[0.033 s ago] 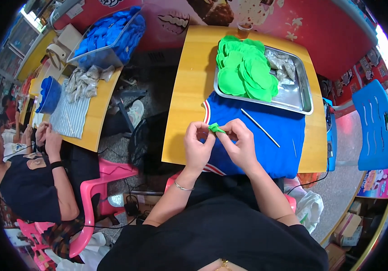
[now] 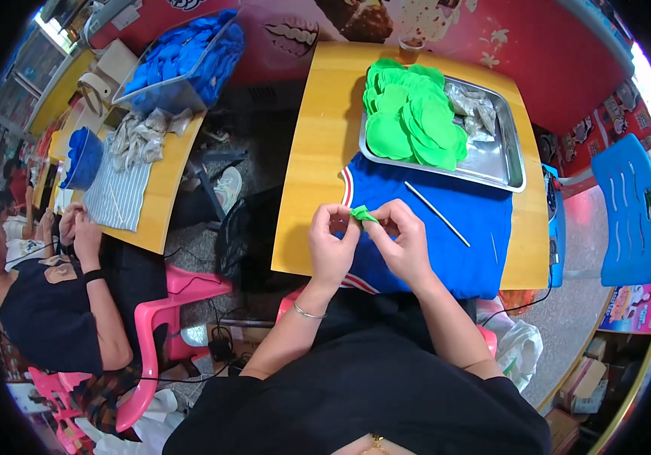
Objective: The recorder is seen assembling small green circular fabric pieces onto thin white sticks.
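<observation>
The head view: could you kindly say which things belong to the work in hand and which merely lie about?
Probably the job: green piece between left hand and right hand; green discs; tray; rod.
Probably lying about: cup; white bag.

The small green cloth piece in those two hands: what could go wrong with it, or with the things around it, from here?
It might slip or unfold: the small green cloth piece is held only by the fingertips of the left hand and right hand.
The slim grey rod lies loose on the blue cloth, so a nudge could roll it.
The green rounds are heaped in the tray; a bump might topple some.
</observation>
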`<control>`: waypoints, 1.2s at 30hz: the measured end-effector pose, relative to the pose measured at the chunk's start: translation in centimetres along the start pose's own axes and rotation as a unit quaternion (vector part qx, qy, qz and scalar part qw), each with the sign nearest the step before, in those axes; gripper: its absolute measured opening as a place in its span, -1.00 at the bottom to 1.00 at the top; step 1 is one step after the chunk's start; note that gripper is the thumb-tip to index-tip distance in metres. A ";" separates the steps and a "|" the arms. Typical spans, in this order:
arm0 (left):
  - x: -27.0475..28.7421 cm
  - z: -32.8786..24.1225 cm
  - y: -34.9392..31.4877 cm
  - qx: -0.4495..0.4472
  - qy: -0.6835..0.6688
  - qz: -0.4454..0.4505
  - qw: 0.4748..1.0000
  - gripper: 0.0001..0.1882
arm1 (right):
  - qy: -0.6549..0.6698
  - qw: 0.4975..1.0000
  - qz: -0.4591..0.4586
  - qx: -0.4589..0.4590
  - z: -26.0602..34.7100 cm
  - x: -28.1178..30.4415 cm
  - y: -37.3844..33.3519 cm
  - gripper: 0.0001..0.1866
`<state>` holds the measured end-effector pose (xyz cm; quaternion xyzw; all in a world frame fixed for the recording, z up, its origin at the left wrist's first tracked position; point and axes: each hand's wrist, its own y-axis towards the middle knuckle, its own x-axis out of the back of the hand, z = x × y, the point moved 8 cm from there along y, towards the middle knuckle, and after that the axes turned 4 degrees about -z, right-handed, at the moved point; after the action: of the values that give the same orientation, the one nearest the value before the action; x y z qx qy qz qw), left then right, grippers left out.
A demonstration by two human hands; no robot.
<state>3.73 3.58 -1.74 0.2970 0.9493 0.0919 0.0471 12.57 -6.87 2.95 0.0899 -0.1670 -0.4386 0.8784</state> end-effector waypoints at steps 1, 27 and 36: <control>0.1 -0.4 0.0 -0.028 0.013 -0.008 1.000 -0.87 | 0.025 0.999 0.014 -0.027 -0.8 -0.3 -0.4 -0.93; -1.6 1.2 -0.1 0.061 -0.078 0.130 0.986 -0.92 | 0.244 0.936 0.049 -0.248 -4.0 0.2 -2.3 -0.87; -2.9 -1.1 -0.6 0.203 -0.489 0.245 0.812 -0.83 | 0.242 0.938 0.038 -0.244 -5.9 2.2 -1.7 -0.87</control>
<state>5.60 1.29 -0.65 0.5281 0.6939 -0.2517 0.4198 14.79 -9.59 -2.56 -0.0302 0.1598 -0.3970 0.9033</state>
